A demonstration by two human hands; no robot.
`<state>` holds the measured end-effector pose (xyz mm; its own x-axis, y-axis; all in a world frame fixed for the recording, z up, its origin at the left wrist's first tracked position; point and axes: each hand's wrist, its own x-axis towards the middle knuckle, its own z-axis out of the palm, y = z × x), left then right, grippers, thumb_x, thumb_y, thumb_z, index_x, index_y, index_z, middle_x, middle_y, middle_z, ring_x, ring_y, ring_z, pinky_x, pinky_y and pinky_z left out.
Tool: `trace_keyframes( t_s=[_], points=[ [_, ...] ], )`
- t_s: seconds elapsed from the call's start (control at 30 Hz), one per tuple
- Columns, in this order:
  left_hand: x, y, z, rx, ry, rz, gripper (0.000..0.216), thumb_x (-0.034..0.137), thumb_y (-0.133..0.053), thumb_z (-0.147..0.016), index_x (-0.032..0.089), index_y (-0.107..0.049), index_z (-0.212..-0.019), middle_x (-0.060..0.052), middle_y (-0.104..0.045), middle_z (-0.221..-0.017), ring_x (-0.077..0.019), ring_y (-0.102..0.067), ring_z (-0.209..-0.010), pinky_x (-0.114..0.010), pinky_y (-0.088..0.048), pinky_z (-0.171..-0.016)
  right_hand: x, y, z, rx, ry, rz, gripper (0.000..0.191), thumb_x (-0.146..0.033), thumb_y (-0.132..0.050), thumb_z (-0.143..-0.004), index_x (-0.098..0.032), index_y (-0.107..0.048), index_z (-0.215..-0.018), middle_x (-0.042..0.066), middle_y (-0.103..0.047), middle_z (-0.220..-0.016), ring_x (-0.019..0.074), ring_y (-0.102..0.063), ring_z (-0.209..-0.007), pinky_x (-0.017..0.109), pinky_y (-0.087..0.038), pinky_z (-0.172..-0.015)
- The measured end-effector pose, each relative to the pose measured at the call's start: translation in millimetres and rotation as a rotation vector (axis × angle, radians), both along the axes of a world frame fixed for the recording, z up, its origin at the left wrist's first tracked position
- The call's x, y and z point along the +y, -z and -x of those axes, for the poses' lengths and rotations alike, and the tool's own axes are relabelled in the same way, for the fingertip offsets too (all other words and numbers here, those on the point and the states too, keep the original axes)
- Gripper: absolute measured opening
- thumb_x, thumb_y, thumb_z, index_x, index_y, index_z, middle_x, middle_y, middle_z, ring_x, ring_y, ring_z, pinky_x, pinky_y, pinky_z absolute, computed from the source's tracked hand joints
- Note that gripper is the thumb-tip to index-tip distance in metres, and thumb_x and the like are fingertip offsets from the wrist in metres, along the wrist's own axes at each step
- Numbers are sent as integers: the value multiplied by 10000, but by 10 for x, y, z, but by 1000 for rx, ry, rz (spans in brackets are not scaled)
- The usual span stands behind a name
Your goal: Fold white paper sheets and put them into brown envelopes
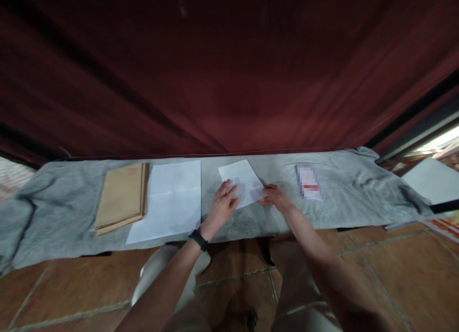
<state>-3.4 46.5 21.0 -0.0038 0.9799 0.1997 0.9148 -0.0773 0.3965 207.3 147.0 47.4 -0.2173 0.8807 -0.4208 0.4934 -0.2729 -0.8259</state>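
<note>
Leaning over a narrow surface draped in grey cloth (344,188), the person has both hands on a small white sheet (244,179) near its middle. The left hand (223,205) lies with fingers spread on the sheet's near-left edge; the right hand (275,196) has its fingers at the right corner, though from here I can't tell whether they pinch it. Left of that lies a larger white sheet (175,198) with a crease across it, the left wrist, in a dark wristband (198,239), over its near-right corner. A stack of brown envelopes (120,195) overlaps its left edge. Beyond the right hand sits a pale packet (310,182) with a red band, its details blurred. A dark red curtain (229,83) hangs close behind, walling off the far side.
</note>
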Motion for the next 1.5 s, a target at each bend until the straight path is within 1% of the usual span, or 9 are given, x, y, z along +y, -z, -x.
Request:
trace_keyframes(
  t_s=[0.17,0.33,0.47,0.6,0.73,0.93,1.17,1.4,1.5],
  points=[
    [-172,87,-135,77,67,69,464,261,-582,-951,166,-550,-1404,-174,-381,-1612,-332,-355,-1498,-546,-344,-1209,-52,-24,-140,-185,-80,7,135,-176,-591,-908,-133,-692,-829,70,-739,-680,199,-732,-605,289,-598,-632],
    [-315,34,-204,134,186,22,424,152,-472,-976,160,-545,-1393,-158,-378,-1620,-292,-321,-1521,-503,-334,-1225,-64,-14,-182,-401,-89,-296,180,-198,-568,-951,-158,-725,-1031,150,-761,-1055,281,-724,-1066,364,-559,-919],
    [-404,50,-266,153,252,-2,418,238,-457,-1015,159,-516,-1422,-158,-455,-1571,-268,-397,-1482,-466,-354,-1213,-91,119,42,-196,-473,-764,312,-240,-452,-1021,-222,-714,-1190,79,-711,-1285,212,-641,-1237,367,-483,-1097],
    [-427,121,-264,189,262,19,369,287,-460,-1023,138,-578,-1339,-165,-617,-1402,-272,-533,-1372,-472,-356,-1202,-89,338,396,-64,-882,-911,377,-332,-425,-1061,-239,-649,-1350,46,-605,-1459,195,-492,-1411,425,-351,-1227],
    [-425,135,-198,204,293,16,403,291,-476,-1015,158,-544,-1389,-144,-590,-1447,-263,-516,-1389,-444,-352,-1201,109,471,668,-213,-991,-976,424,-351,-410,-1071,-259,-552,-1459,34,-448,-1590,213,-382,-1489,461,-286,-1255],
    [-436,114,-145,200,312,12,466,307,-399,-1042,178,-456,-1486,-112,-456,-1584,-234,-395,-1485,-416,-304,-1229,586,524,940,-375,-970,-1031,470,-371,-360,-1081,-272,-451,-1531,13,-358,-1641,198,-338,-1512,437,-233,-1271],
    [-415,73,-142,197,322,29,461,311,-413,-1036,173,-476,-1472,-113,-453,-1586,-236,-403,-1481,-410,-325,-1218,963,539,1102,-498,-836,-1006,524,-419,-336,-1074,-229,-408,-1557,58,-355,-1642,235,-339,-1511,457,-229,-1263],
    [-396,54,-124,82,312,46,431,280,-463,-1012,206,-525,-1432,-96,-484,-1566,-236,-437,-1457,-433,-364,-1207,778,490,717,-556,-421,-930,537,-329,-389,-1038,-106,-433,-1524,159,-428,-1591,285,-403,-1462,456,-314,-1213],
    [-378,54,-128,-24,236,43,404,281,-483,-1003,181,-564,-1386,-128,-452,-1582,-268,-435,-1457,-462,-391,-1194,591,476,404,-576,-221,-786,523,-233,-444,-979,-62,-478,-1472,209,-589,-1419,283,-547,-1318,412,-430,-1115]
  ],
)
